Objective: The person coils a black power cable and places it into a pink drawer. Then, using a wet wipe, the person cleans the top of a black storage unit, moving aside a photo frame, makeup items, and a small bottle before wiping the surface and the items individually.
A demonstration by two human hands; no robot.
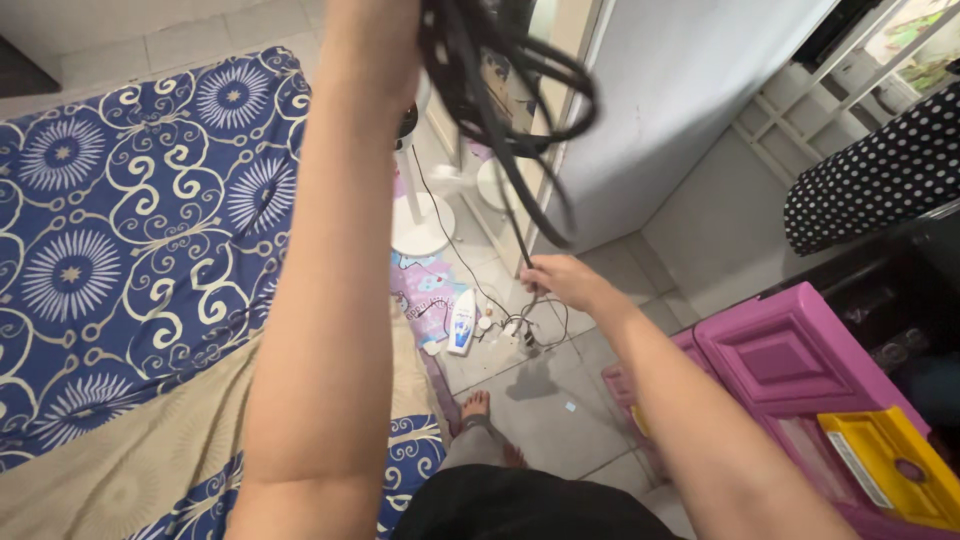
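The left hand (385,40), raised high at the frame's top, grips a bundle of black cable (500,80) wound in loose loops. One strand runs steeply down, slightly rightward, to the right hand (560,280), closed around it above the tiled floor (560,400) beside the blue patterned mattress (130,220).

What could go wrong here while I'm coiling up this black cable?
The right hand holds the black cable taut toward the power strip on the floor; a tug could drag it or yank a plug. Loops hanging from the raised left hand could slip loose. The white bottle and floor wires lie near the bare foot, a possible trip hazard.
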